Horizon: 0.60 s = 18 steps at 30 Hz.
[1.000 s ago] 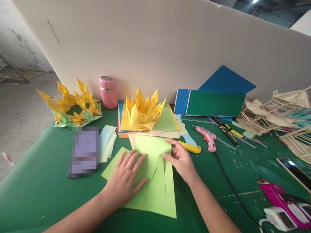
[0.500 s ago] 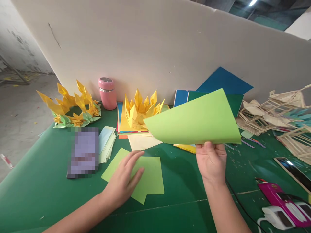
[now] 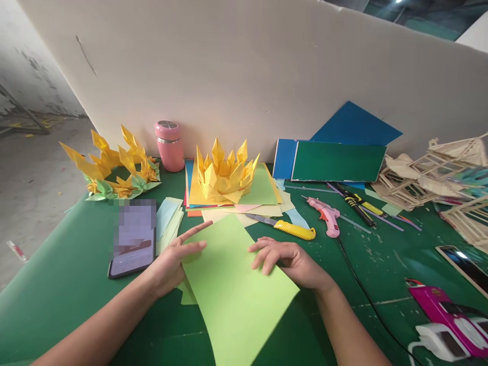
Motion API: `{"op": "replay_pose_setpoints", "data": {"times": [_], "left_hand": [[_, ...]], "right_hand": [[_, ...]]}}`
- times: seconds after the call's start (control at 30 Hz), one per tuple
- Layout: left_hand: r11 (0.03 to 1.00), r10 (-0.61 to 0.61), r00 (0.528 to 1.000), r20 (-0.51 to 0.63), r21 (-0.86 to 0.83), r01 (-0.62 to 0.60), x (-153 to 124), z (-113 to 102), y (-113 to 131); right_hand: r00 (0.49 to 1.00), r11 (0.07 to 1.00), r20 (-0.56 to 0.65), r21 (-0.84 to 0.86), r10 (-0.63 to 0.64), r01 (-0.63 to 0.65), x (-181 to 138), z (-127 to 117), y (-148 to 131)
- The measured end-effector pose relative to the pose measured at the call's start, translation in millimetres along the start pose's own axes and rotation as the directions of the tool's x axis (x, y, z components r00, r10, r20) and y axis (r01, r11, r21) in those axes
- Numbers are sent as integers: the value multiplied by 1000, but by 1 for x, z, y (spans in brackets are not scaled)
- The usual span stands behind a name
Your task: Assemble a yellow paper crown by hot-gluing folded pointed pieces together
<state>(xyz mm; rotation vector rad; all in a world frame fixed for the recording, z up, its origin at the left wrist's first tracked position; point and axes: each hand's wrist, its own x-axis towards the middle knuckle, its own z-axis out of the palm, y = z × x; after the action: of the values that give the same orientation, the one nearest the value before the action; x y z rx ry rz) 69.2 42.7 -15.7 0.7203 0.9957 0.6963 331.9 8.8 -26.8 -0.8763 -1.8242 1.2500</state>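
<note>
A large light-green paper sheet [image 3: 240,305] spans both hands, tilted, its lower end running out of view at the bottom. My left hand [image 3: 168,264] grips its left edge, thumb on top, the lower fingers hidden behind the paper. At the right edge, my right hand [image 3: 290,262] has curled fingers over the sheet and its thumb tucked out of sight. Beneath the sheet, smaller green paper pieces [image 3: 187,295] peek out on the table. Just beyond it lies a yellow-handled utility knife [image 3: 293,230]. A yellow folded-paper crown [image 3: 226,178] stands on stacked coloured paper.
Left are another paper crown [image 3: 118,175], a pink flask [image 3: 170,147] and a phone [image 3: 133,241]. A pink glue gun [image 3: 326,216] with a trailing cord lies right, near a green board [image 3: 339,161]. Wooden stick models [image 3: 412,178] and a magenta power bank [image 3: 438,310] sit far right.
The large green sheet has come down toward me and swung to the centre. My left hand has moved from the smaller pieces to its edge. Knife and glue gun are now uncovered.
</note>
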Motion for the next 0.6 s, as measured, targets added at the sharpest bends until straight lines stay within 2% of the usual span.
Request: {"op": "replay_pose_setpoints", "data": {"times": [0.1, 0.2, 0.27, 0.43, 0.6], "left_hand": [[997, 57, 998, 38, 45, -59, 0, 1, -6], [995, 71, 993, 94, 67, -78, -1, 4, -10], [990, 75, 989, 125, 112, -89, -2, 5, -12], [970, 140, 973, 181, 171, -171, -2, 4, -17], [960, 207, 959, 195, 150, -237, 1, 2, -16]], "right_hand": [[984, 997, -159, 29, 76, -73, 4, 4, 7], [927, 996, -366, -5, 84, -92, 11, 13, 15], [892, 995, -441, 21, 97, -98, 14, 20, 20], [870, 964, -417, 137, 264, -227, 17, 29, 23], [850, 968, -466, 68, 246, -243, 16, 30, 21]]}}
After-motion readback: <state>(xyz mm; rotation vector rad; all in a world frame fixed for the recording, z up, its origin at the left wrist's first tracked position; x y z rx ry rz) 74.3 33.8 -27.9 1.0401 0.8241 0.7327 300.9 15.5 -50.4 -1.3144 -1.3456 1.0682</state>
